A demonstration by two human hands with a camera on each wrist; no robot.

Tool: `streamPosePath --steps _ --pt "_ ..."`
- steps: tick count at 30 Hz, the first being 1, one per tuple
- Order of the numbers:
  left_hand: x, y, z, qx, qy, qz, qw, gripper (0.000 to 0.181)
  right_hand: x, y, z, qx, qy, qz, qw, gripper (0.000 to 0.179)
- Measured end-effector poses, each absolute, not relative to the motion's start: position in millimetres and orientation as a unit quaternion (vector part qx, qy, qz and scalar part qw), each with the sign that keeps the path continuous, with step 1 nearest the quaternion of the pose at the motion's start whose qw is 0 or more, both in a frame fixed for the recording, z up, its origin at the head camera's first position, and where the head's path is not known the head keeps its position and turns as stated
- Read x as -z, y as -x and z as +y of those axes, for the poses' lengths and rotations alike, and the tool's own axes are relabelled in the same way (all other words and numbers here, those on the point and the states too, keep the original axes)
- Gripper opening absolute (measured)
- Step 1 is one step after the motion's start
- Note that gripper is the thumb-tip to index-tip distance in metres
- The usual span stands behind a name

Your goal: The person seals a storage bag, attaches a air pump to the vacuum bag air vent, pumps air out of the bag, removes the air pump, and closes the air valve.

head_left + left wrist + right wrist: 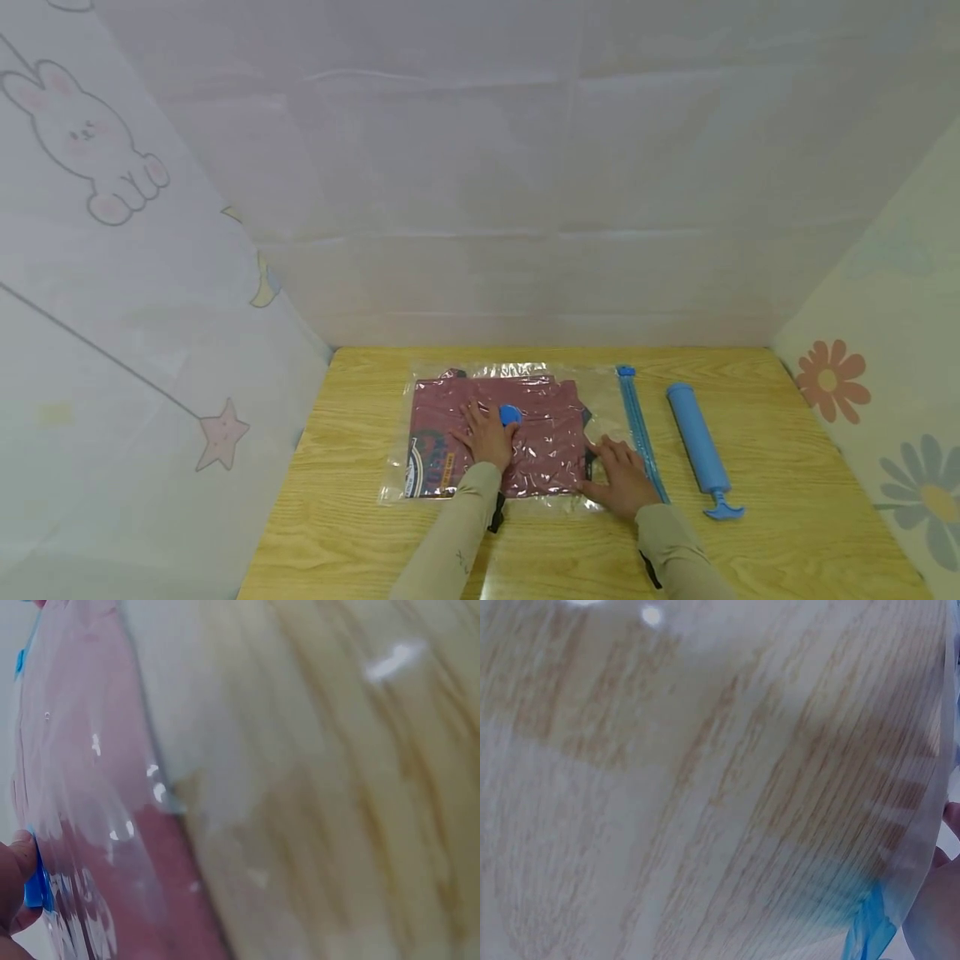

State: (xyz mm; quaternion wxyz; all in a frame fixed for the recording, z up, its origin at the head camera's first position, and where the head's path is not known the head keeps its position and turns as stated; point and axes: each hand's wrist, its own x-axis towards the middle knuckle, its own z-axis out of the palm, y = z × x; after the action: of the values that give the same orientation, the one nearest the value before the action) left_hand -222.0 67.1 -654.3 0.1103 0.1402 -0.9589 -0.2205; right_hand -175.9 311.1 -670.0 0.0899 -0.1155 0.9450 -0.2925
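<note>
A clear vacuum storage bag [611, 392] lies flat on the table with a folded maroon garment [543, 454] inside. My left hand [487, 437] rests on the bag with fingers spread, right beside the round blue valve [511, 415]. In the left wrist view, the thumb [21, 855] is against the blue valve [36, 881]. My right hand [622, 482] presses on the bag between the garment's right edge and the blue zip seal [641, 429]. Its fingers reach forward and left, holding nothing. The right wrist view catches only part of this hand [934, 900] at its edge.
A blue hand pump [697, 442] lies on the table to the right of the bag, its handle toward me. At the far end of the seal sits a blue slider [626, 372]. Patterned white sheets [480, 167] enclose the wooden table [337, 533] on three sides.
</note>
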Motion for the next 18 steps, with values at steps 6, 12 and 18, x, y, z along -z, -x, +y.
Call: streamPosePath --steps 6,12,18 --pt "657.4 222.6 65.9 0.234 -0.132 -0.957 0.106 0.049 668.9 176.2 311.8 0.295 0.119 0.944 0.09 0.084" --pt "659.9 223.0 64.3 0.251 -0.121 -0.955 0.097 0.047 665.9 174.4 311.8 0.29 0.117 0.945 0.094 0.086" --pt "659.3 223.0 64.7 0.265 -0.114 -0.953 0.093 0.05 661.7 172.9 312.4 0.291 0.118 0.945 0.093 0.084"
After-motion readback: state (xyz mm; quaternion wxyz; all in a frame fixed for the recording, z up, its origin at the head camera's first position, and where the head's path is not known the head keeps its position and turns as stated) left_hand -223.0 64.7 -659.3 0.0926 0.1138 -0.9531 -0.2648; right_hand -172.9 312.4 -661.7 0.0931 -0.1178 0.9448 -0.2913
